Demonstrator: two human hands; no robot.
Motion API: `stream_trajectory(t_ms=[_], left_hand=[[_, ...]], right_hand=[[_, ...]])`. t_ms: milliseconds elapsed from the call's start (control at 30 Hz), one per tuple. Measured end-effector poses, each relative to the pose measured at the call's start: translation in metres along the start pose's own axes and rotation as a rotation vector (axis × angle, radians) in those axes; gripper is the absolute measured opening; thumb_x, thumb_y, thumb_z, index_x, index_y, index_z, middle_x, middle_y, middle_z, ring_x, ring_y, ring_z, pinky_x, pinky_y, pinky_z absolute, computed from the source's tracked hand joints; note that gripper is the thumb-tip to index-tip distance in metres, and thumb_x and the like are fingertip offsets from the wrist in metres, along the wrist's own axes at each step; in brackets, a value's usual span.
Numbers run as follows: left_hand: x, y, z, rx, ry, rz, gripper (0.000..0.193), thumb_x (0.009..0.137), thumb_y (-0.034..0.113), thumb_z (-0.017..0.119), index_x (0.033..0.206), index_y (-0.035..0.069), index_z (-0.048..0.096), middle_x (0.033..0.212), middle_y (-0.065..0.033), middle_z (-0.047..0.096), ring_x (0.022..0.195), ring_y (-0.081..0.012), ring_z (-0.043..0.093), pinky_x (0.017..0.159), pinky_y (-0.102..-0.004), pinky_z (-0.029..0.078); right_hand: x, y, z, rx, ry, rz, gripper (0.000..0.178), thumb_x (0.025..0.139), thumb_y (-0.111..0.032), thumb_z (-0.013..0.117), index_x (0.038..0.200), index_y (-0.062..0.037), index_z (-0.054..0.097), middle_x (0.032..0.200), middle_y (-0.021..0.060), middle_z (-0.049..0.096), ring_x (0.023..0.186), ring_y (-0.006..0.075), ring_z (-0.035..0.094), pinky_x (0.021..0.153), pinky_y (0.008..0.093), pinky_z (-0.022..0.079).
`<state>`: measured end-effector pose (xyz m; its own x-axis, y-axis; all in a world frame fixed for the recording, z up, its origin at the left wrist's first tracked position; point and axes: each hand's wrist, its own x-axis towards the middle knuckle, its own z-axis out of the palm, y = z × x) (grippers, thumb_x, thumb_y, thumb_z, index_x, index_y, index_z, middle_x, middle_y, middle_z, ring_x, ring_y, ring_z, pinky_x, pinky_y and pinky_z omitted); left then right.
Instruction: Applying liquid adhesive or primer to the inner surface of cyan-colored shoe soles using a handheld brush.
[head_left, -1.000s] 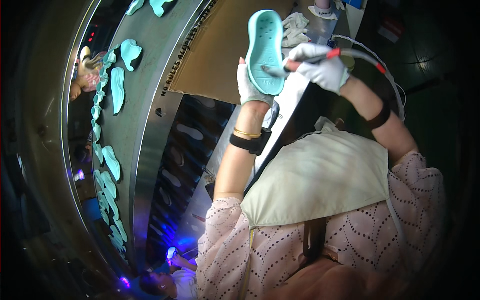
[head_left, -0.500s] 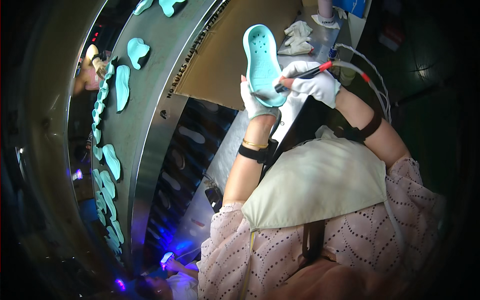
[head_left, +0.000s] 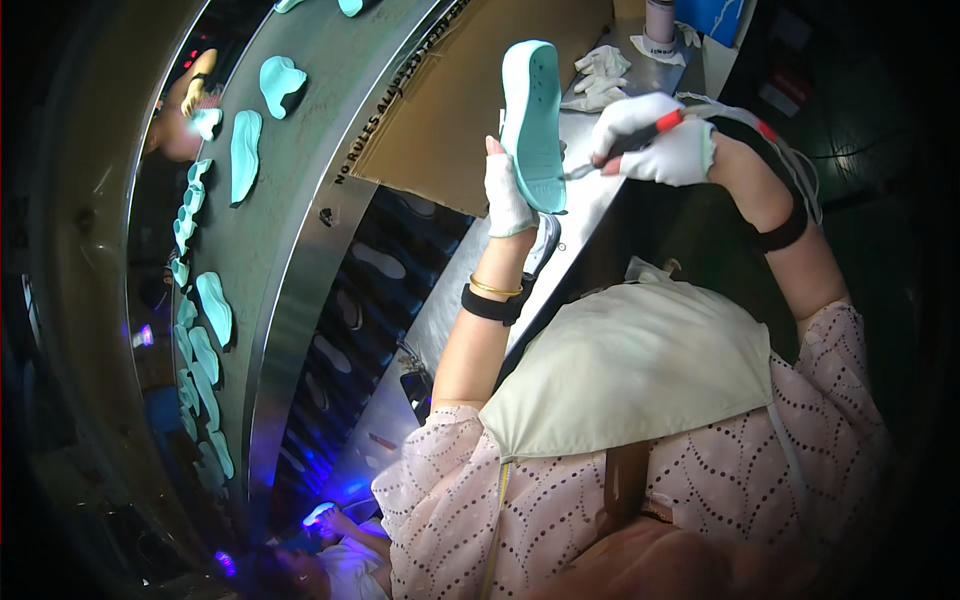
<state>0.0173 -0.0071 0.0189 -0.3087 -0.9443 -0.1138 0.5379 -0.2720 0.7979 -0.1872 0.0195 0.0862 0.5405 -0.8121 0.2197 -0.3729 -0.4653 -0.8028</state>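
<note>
A turquoise shoe sole (head_left: pixel 538 120) stands tilted on edge in my left hand (head_left: pixel 508 192), which wears a white glove with bare fingertips. The thumb rests against its side, and most of the other fingers are hidden behind it. My right hand (head_left: pixel 655 140), gloved in white, is closed around a black and red pen-like tool (head_left: pixel 645 138) with a hose at its back end. The tool's thin tip is blurred and points at the heel end of the sole. Whether it touches the sole, I cannot tell.
Many turquoise shoe parts (head_left: pixel 245 155) lie along a curved conveyor belt (head_left: pixel 285 170) on the left. A brown cardboard sheet (head_left: pixel 460 110) covers part of the bench. White gloves (head_left: pixel 602 78) and a bottle (head_left: pixel 660 25) lie beyond. Another person (head_left: pixel 345 560) works at lower left under blue light.
The sole has turned from facing me to a more sideways tilt. My right hand has moved right, drawing the tool back toward the heel's edge. Parts on the conveyor have shifted.
</note>
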Motion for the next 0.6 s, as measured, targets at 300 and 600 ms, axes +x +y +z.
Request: stream_trajectory(t_ms=[300,600], left_hand=[[0.011,0.005,0.005,0.069,-0.055,0.1,0.054,0.093,0.046,0.027,0.112,0.001,0.051,0.092,-0.0118,0.061,0.08,-0.019,0.06,0.072,-0.0295,0.048],[0.103,0.095,0.079,-0.105,-0.245,0.017,0.064,0.089,0.054,0.018,0.121,0.005,0.044,0.098,-0.015,0.06,0.081,-0.0308,0.061,0.071,-0.0432,0.052]], right_hand=[[0.001,0.004,0.001,0.089,-0.036,0.046,0.009,0.074,0.0,0.062,0.083,-0.0009,0.06,0.079,0.0072,0.061,0.079,0.0152,0.058,0.074,0.0262,0.045],[-0.042,0.0,-0.047,0.318,0.585,0.099,0.015,0.087,-0.011,0.05,0.092,-0.0016,0.061,0.086,0.0022,0.059,0.073,0.0052,0.051,0.064,0.0198,0.042]])
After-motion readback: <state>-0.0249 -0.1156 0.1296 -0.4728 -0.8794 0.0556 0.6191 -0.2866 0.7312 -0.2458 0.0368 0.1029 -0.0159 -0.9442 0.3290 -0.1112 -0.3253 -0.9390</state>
